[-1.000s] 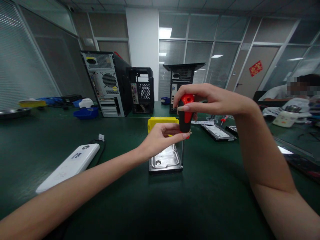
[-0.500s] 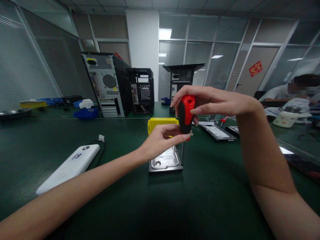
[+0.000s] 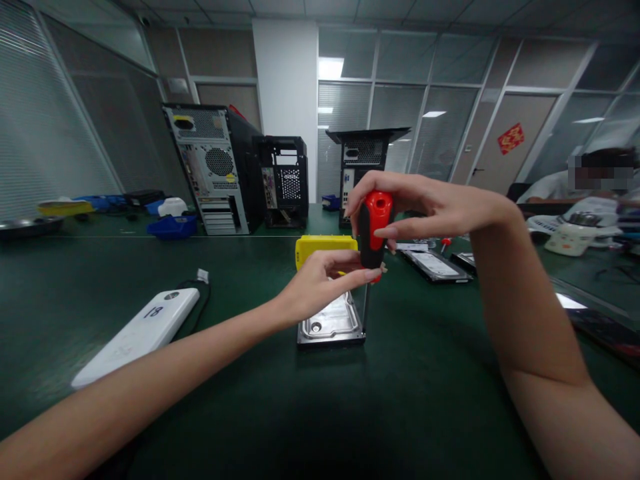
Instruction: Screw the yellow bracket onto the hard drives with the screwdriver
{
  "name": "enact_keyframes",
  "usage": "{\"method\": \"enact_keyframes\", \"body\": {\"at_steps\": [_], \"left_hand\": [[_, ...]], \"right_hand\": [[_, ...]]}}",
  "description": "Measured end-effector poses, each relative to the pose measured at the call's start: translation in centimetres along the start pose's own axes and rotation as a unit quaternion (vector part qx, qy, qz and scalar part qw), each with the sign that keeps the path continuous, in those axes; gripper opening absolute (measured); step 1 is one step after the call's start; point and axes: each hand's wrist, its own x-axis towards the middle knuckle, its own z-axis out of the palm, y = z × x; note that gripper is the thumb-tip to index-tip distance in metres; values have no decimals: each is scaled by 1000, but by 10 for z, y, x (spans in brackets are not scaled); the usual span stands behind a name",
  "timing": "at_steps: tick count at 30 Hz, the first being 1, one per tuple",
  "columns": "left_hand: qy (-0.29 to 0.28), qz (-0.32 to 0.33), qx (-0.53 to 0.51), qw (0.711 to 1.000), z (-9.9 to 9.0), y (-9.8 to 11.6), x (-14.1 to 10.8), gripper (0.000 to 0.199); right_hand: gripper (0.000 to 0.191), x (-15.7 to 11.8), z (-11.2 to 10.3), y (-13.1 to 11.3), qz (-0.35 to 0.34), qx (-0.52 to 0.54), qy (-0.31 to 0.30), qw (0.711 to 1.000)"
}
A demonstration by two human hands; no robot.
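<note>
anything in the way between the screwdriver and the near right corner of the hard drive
Nothing visible: the screwdriver points down past the left hand to that corner of the hard drive. The yellow box sits beyond, out of its path.

"18" is marked on the white device (image 3: 135,339), left of the left hand (image 3: 320,283). The red sign (image 3: 511,139) beyond the right hand (image 3: 430,203) is unreadable.
</note>
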Motion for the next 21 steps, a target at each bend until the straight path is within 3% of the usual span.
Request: {"method": "enact_keyframes", "body": {"at_steps": [6, 11, 17, 21], "left_hand": [[5, -16, 50, 999, 0, -1, 0, 34], [-35, -31, 39, 998, 3, -4, -1, 41], [-11, -25, 60, 998, 5, -4, -1, 37], [43, -19, 98, 994, 4, -5, 0, 38]], "right_hand": [[32, 1, 3, -4, 22, -11, 15, 1000], [31, 6, 6, -10, 62, -123, 68, 988], [32, 9, 8, -10, 80, -165, 92, 979], [34, 7, 6, -8, 84, -164, 81, 980]]}}
